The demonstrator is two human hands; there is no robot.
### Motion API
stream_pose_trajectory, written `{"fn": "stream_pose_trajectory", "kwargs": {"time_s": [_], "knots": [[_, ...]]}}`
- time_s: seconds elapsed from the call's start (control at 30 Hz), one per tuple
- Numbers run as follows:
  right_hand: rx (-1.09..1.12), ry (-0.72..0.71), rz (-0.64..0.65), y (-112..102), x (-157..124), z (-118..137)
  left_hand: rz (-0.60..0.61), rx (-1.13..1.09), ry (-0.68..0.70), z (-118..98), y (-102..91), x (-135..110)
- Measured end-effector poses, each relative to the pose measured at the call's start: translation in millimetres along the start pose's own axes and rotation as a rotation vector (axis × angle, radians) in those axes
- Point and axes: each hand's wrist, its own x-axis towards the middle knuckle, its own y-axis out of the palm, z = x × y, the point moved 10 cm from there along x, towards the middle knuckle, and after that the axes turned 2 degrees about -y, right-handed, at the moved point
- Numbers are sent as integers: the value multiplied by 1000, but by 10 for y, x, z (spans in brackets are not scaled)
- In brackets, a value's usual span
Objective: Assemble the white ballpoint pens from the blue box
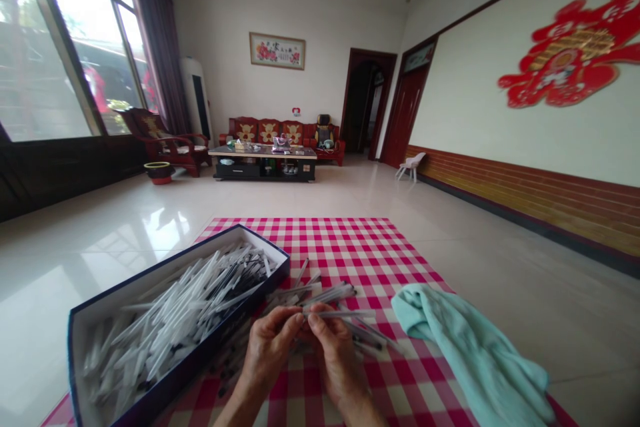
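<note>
Currently in hand: my left hand (270, 353) and right hand (340, 363) are both closed to a narrow fingertip pinch on one slim clear pen (340, 313), held level just above the cloth.

Nearby: loose pens (325, 295) lie scattered just beside an open navy box (155, 269) packed with more clear pens (185, 307).

Risk: from my remote view, the slim barrel could slip from so light a pinch and roll in among the loose pens. A wrist knocking the box rim could also jolt the crowded pile and spill it.

Surface: a pink-and-white gingham cloth (360, 247) is spread on the glossy tile floor (100, 233), with a crumpled pale teal towel (470, 353) on its right side.

Room: a red wooden sofa (270, 130) stands behind a low coffee table (263, 153), below a framed picture (277, 51); a red paper wall decoration (570, 47) hangs at right.
</note>
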Motion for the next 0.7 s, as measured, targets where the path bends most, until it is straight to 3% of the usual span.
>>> {"fn": "stream_pose_trajectory", "kwargs": {"time_s": [0.2,0.37,0.47,0.63,0.7], "knots": [[52,20,-2,30,-13,-21,-125,407,221,-318,-29,-111],[36,34,64,91,-27,-65,-243,551,282,-359,-76,-136],[44,37,65,78,-22,-65,-208,533,272,-358,-66,-136],[80,30,5,9,-11,-38,-12,335,263,-357,50,-130],[67,25,6,3,-11,-40,-13,314,242,-327,46,-119]]}}
